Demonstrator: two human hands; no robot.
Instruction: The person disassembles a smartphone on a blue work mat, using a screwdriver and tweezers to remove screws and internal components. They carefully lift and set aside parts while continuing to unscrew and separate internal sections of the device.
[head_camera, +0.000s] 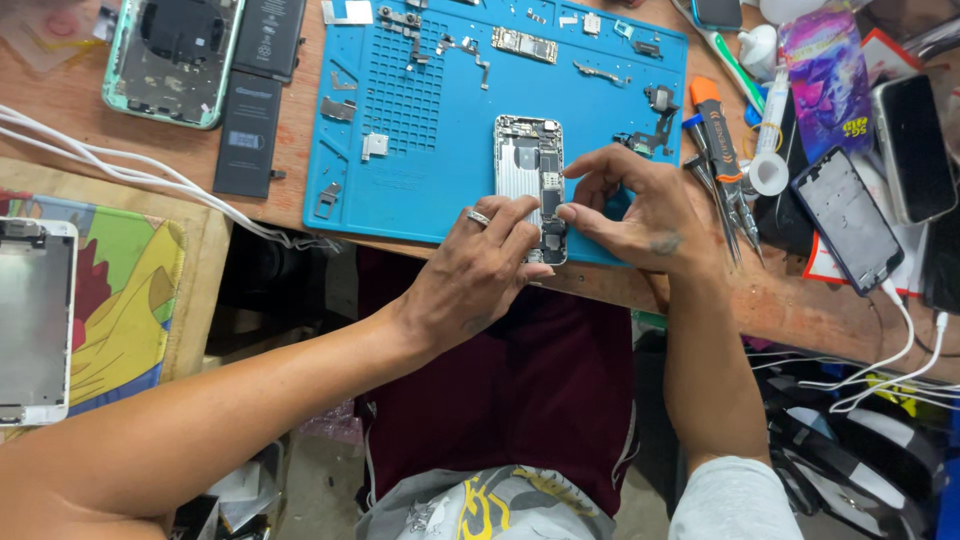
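An opened phone (528, 165) at the blue mat's (400, 190) front edge is pinched by the left hand (480, 275) and right hand (635, 205).

From my remote view, the lower end of the opened phone (529, 170) is covered by the left hand (480, 275) and right hand (640, 215). I cannot tell what the fingertips grip there. The small parts on the blue mat (400, 190) are too small to identify. The mint-green phone shell (170, 60) is cut by the top edge, the silver housing (35, 320) by the left.
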